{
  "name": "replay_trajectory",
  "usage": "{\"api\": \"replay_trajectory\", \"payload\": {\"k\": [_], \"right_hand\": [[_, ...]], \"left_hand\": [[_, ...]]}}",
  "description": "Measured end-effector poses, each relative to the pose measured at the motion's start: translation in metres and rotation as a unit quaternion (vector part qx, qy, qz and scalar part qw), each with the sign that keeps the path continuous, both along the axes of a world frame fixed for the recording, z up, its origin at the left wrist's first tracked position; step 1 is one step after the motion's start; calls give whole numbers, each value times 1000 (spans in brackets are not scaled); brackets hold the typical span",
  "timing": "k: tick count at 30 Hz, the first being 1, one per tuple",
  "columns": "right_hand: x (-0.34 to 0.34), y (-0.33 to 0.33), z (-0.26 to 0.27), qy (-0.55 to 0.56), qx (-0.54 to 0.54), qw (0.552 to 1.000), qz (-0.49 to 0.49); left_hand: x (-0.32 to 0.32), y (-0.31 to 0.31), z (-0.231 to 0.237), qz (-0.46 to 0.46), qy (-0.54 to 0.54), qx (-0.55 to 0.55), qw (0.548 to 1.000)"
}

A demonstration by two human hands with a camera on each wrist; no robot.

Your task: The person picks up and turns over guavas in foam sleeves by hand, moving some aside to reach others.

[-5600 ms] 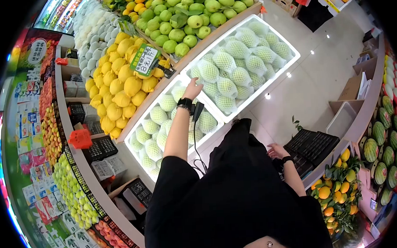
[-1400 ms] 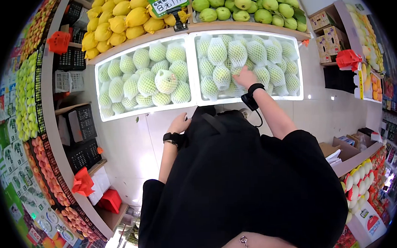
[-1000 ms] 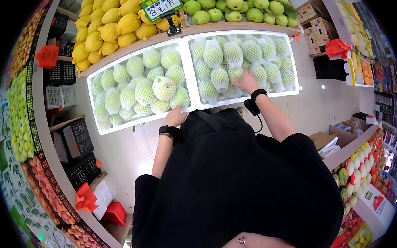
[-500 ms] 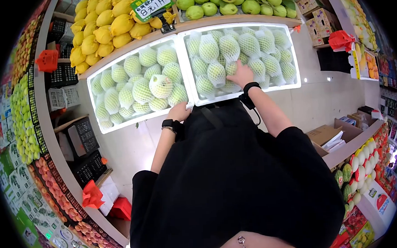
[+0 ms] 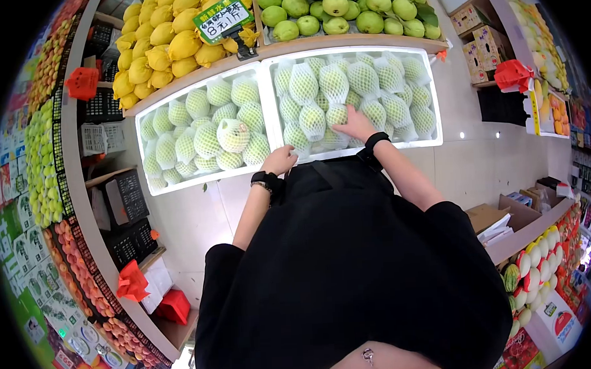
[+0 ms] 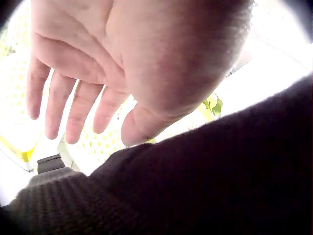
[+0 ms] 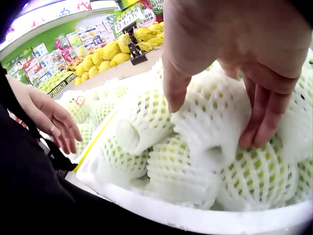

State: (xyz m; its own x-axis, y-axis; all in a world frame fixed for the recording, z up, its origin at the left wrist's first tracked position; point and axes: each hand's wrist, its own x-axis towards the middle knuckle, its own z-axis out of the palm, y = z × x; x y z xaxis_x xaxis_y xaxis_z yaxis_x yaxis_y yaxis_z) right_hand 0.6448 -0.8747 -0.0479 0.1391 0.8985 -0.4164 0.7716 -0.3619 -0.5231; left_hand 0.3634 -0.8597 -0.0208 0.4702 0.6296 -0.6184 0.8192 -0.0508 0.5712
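My right hand [image 5: 357,124] is over the front of the right white foam box [image 5: 435,102]. In the right wrist view, its thumb and fingers stand on either side of a guava [image 7: 215,110] in a white foam net, gripping it among other netted guavas. My left hand [image 5: 280,159] hangs by the front rim where the two boxes meet, and holds nothing. Seen from the left wrist, its palm faces the camera with the fingers [image 6: 84,105] extended and slightly spread. The left foam box [image 5: 206,178] holds more netted guavas, one [image 5: 233,136] with a small red sticker.
Behind the boxes runs a wooden shelf edge [image 5: 316,47] with yellow-wrapped fruit [image 5: 184,44], bare green guavas [image 5: 335,5] and a price sign [image 5: 224,19]. Black crates [image 5: 126,197] stand at the left, cardboard boxes [image 5: 491,47] at the back right. A display counter [image 5: 531,230] lies at the right.
Earlier the left hand reached to the boxes; later it touched the left box's rim, and has now slid rightward. The right hand has gone from hanging low to gripping a guava.
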Motion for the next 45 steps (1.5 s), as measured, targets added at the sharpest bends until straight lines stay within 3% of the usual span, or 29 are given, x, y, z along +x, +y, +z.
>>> {"api": "replay_trajectory", "payload": {"k": [3,6,9,11,17,22,25,29,34,45], "right_hand": [[21,1,-6,36,-1,997,65],[42,-23,6,194,-36,980,12],[63,-57,42,324,-115,930,-127],[85,-85,33,313,-124,927,-168],[122,-169,17,288,-99,898,-319],[126,-200,6,321,-192,873,-313],[140,-211,-10,380,-240,821,-352],[157,-219,-17,300,-247,833,-395],[176,-230,-32,302,-262,833,-383],[185,-226,-41,286,-255,859,-339]], "left_hand": [[19,13,8,74,-45,39,996],[39,37,4,118,-59,87,987],[72,57,13,128,10,59,990],[92,69,13,109,89,33,990],[126,72,-11,123,147,23,981],[113,58,-18,139,47,101,984],[103,39,-14,150,36,118,981],[93,23,-29,160,-44,195,967],[97,20,-21,234,-101,204,945],[114,53,-20,263,-7,23,965]]}}
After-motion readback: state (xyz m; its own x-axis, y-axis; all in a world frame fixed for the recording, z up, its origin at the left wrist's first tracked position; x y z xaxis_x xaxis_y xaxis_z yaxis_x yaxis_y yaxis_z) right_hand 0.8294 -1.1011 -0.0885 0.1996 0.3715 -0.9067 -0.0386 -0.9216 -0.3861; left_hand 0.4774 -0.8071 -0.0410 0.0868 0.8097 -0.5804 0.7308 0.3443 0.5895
